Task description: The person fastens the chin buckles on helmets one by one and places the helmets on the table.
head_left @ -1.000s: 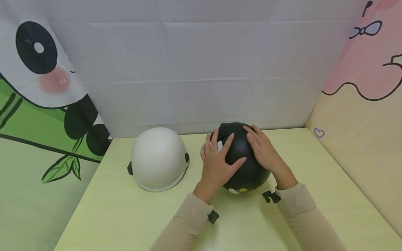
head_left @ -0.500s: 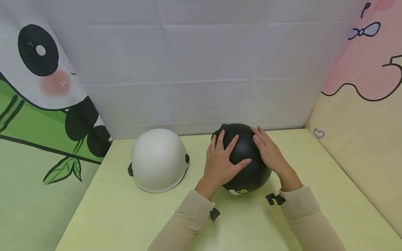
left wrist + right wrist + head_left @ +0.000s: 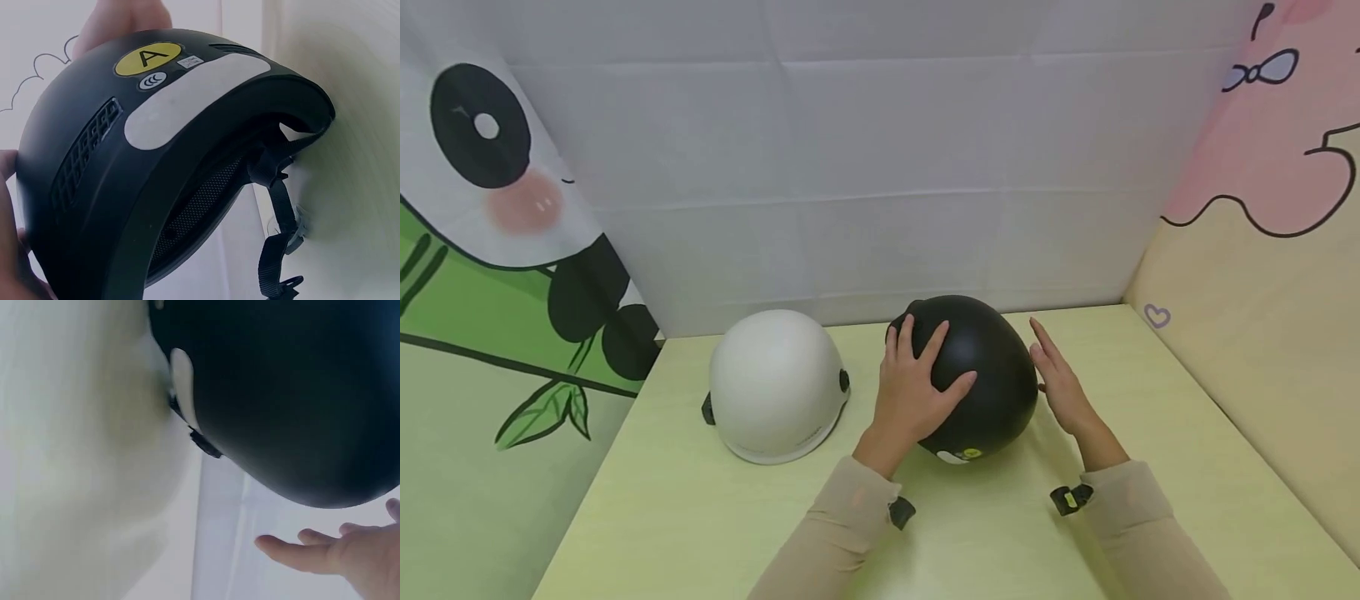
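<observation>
A black helmet (image 3: 981,367) stands on the table, with a yellow letter sticker (image 3: 149,59) and a white label (image 3: 197,100) low on its near side. My left hand (image 3: 910,392) rests on the helmet's left side, fingers spread and thumb across the front. To the right of the shell is my right hand (image 3: 1067,396), its fingers straight; a gap shows between it and the helmet in the right wrist view. A black chin strap (image 3: 282,212) hangs below the rim in the left wrist view. Part of the helmet's left side is hidden behind my left hand.
A white helmet (image 3: 778,387) sits to the left on the pale yellow table (image 3: 977,533). Behind the table hangs a white cloth (image 3: 887,167). Cartoon-printed panels (image 3: 1262,333) flank it on both sides.
My right hand has come off the black helmet's top and moved right and down beside it. The black helmet has shifted slightly left, with my left hand still on it.
</observation>
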Tool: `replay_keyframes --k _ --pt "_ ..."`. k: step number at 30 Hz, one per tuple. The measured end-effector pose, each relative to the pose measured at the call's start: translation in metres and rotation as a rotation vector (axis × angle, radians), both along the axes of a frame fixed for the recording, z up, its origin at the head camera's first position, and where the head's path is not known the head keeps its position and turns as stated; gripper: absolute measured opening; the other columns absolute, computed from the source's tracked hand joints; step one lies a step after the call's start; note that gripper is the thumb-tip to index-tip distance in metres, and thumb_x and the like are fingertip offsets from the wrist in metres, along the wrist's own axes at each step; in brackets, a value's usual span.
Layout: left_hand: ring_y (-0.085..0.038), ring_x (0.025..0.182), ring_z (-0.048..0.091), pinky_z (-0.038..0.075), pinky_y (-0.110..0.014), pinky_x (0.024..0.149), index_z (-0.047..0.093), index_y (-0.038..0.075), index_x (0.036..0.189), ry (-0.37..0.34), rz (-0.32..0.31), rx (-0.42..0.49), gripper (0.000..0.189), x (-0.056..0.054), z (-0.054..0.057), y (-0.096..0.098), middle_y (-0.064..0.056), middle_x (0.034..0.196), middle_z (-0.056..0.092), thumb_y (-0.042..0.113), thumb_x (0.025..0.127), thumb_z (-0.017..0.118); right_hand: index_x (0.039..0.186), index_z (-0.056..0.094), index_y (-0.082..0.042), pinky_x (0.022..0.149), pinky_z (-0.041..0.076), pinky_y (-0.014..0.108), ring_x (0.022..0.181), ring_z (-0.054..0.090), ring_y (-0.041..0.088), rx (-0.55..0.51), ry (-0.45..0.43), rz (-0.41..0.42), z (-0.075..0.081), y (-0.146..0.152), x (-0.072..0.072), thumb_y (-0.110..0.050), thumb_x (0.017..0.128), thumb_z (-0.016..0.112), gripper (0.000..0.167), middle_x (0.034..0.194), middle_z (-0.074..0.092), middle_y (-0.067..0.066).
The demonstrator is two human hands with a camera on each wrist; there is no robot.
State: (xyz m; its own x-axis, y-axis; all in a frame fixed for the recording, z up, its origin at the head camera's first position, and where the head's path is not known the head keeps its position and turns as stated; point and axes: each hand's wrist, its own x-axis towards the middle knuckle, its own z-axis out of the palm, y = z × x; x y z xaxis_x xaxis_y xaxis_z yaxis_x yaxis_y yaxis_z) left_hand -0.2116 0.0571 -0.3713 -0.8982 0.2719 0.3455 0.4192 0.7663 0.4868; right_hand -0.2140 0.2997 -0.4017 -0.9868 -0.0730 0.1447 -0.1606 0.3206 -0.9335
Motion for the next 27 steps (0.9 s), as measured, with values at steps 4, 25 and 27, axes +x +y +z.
replay_keyframes --k 4,25,27 --pt "-0.042 0.144 0.009 0.024 -0.062 0.106 0.029 0.031 0.155 -0.029 0.005 0.052 0.075 -0.001 -0.003 -0.002 -0.015 0.160 0.009 0.062 0.091 0.053 0.159 0.010 -0.020 0.103 0.021 0.068 0.143 0.012 0.042 -0.031 -0.017 0.037 -0.007 -0.003 0.000 -0.039 0.106 0.031 0.059 0.161 0.006 0.012" --pt "-0.044 0.142 0.011 0.029 -0.072 0.095 0.027 0.033 0.155 -0.067 0.042 0.428 0.081 0.003 -0.046 0.020 -0.018 0.158 0.011 0.061 0.086 0.060 0.151 0.037 -0.012 0.106 0.017 0.065 0.141 0.020 0.044 0.325 0.110 -0.144 0.024 -0.016 0.005 -0.040 0.101 0.050 0.059 0.155 0.024 0.021" --pt "-0.044 0.142 0.011 0.029 -0.072 0.095 0.026 0.033 0.155 -0.091 0.039 0.461 0.081 0.003 -0.048 0.021 -0.017 0.158 0.010 0.063 0.087 0.058 0.152 0.037 -0.012 0.105 0.018 0.066 0.140 0.021 0.046 0.364 0.101 -0.146 0.030 -0.017 0.007 -0.042 0.100 0.051 0.061 0.155 0.024 0.023"
